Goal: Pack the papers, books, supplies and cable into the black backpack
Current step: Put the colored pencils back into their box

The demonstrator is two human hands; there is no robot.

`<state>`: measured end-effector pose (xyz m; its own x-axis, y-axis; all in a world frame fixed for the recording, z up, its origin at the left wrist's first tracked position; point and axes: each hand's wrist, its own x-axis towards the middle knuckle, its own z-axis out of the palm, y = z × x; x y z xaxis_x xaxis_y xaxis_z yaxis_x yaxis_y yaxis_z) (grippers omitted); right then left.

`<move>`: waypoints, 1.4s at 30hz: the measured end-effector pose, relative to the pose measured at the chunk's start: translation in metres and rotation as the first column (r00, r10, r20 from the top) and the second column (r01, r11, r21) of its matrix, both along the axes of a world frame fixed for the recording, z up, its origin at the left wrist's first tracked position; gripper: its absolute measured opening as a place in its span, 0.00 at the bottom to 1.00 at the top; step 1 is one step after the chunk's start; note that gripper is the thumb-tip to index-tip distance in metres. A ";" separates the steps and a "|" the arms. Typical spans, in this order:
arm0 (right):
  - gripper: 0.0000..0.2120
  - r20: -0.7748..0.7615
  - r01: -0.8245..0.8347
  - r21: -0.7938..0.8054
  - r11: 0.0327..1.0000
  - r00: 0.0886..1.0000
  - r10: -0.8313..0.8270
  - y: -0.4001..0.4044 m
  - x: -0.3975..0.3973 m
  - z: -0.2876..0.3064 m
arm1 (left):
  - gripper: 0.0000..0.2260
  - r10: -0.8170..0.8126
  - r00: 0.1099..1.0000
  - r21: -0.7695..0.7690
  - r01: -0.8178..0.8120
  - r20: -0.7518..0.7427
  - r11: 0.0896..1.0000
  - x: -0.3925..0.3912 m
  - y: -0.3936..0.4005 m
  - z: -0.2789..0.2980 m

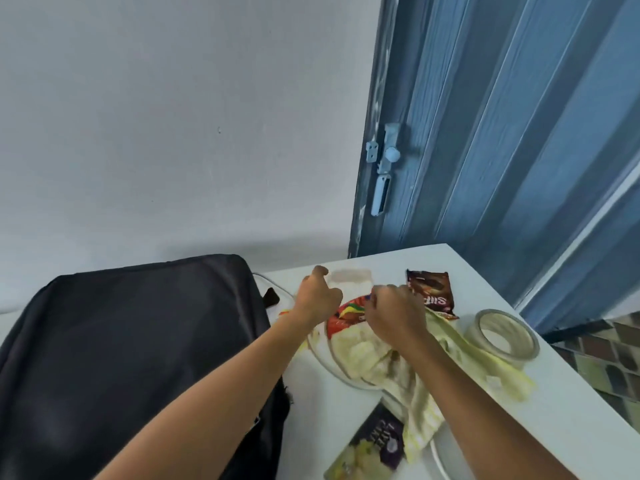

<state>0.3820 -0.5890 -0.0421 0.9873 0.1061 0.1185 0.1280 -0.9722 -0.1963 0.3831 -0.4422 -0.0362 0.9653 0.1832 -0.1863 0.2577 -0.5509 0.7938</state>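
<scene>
1. One black backpack [138, 358] fills the lower left of the frame, lying on the white worktop [571, 427] with its dark flat side up.
2. Blue door [502, 133] stands in the upper right, with a pale latch on its left edge; a grey wall takes the upper left.
3. Pale yellow cloth [408, 375] lies crumpled at lower centre, running down and right across the worktop.
4. Left hand [317, 299], at centre frame just right of the backpack, has its fingers curled; blur hides whether it pinches anything, so I cannot tell.
5. Right hand [394, 313], just right of the left one, is curled over the top edge of the red snack packet [343, 318]; whether it actually grips the packet cannot be told.
6. Tape roll [502, 336] lies flat at right of centre, touching the cloth's edge.
7. Purple book [372, 448] sits at the bottom centre, partly under the cloth.
8. Brown snack packet [431, 292] lies above the right hand.
9. White cable [332, 365] loops beneath the cloth, and another stretch runs toward the backpack's upper right corner.
10. Small pale, blurred object [349, 275] rests beyond the left hand.
</scene>
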 end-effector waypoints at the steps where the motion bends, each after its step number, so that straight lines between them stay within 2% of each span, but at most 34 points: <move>1: 0.12 -0.009 0.003 0.063 0.998 1.000 -0.003 0.000 0.009 -0.002 | 0.25 0.042 0.999 -0.033 -0.043 -0.029 0.999 0.005 -0.004 -0.004; 5: 0.10 -0.218 0.123 0.253 0.960 0.974 -0.067 0.005 0.034 -0.013 | 0.25 0.145 0.986 -0.173 -0.157 -0.081 0.972 0.013 -0.016 -0.011; 8: 0.10 -0.216 0.180 0.414 0.892 0.972 -0.096 0.007 0.043 -0.020 | 0.23 0.226 0.971 -0.301 -0.239 -0.076 0.923 0.015 -0.019 -0.009; 11: 0.17 -0.241 0.233 0.673 0.702 0.966 -0.090 0.007 0.050 -0.013 | 0.24 0.322 0.945 -0.406 -0.314 -0.051 0.858 0.017 -0.011 -0.006; 14: 0.12 -0.223 0.201 0.847 0.492 0.975 -0.015 0.006 0.055 0.004 | 0.23 0.368 0.929 -0.455 -0.314 0.032 0.833 0.018 0.000 0.003; 17: 0.08 -0.149 0.124 0.906 0.406 0.988 0.031 0.012 0.052 0.026 | 0.20 0.381 0.919 -0.467 -0.292 0.106 0.835 0.018 0.016 0.017; 21: 0.10 -0.175 0.155 0.978 0.137 0.973 0.148 0.030 0.043 0.056 | 0.13 0.319 0.931 -0.562 -0.169 0.179 0.809 0.001 0.047 0.046; 23: 0.10 -0.191 0.181 0.982 0.060 0.953 0.237 0.047 0.035 0.068 | 0.10 0.285 0.942 -0.606 -0.124 0.177 0.786 -0.017 0.069 0.061; 26: 0.11 -0.173 0.173 0.984 0.033 0.919 0.354 0.083 0.013 0.085 | 0.08 0.256 0.952 -0.641 -0.093 0.166 0.762 -0.049 0.106 0.077; 28: 0.13 -0.151 0.143 0.988 0.051 0.903 0.403 0.116 -0.012 0.095 | 0.08 0.320 0.931 -0.642 -0.139 0.174 0.754 -0.077 0.139 0.081; 30: 0.20 -0.138 0.110 0.990 0.087 0.876 0.463 0.143 -0.038 0.100 | 0.07 0.398 0.901 -0.660 -0.193 0.175 0.726 -0.107 0.168 0.085; 33: 0.38 -0.132 0.066 0.990 0.122 0.718 0.683 0.182 -0.084 0.098 | 0.05 0.505 0.844 -0.698 -0.250 0.183 0.672 -0.157 0.216 0.085; 35: 0.45 -0.142 0.014 0.985 0.171 0.622 0.770 0.216 -0.116 0.091 | 0.05 0.575 0.799 -0.728 -0.288 0.176 0.623 -0.196 0.248 0.083; 38: 0.39 -0.141 -0.070 0.971 0.229 0.610 0.780 0.269 -0.165 0.082 | 0.04 0.637 0.755 -0.779 -0.305 0.152 0.548 -0.252 0.283 0.077; 42: 0.28 -0.117 -0.082 0.977 0.199 0.576 0.809 0.320 -0.214 0.073 | 0.07 0.670 0.729 -0.796 -0.319 0.141 0.514 -0.316 0.323 0.064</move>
<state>0.1677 -0.2690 0.0310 0.6561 0.7546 0.0099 -0.0063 0.0186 -0.9998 0.0675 -0.1196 0.0279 0.7577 0.6415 -0.1196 -0.1175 0.3144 0.9420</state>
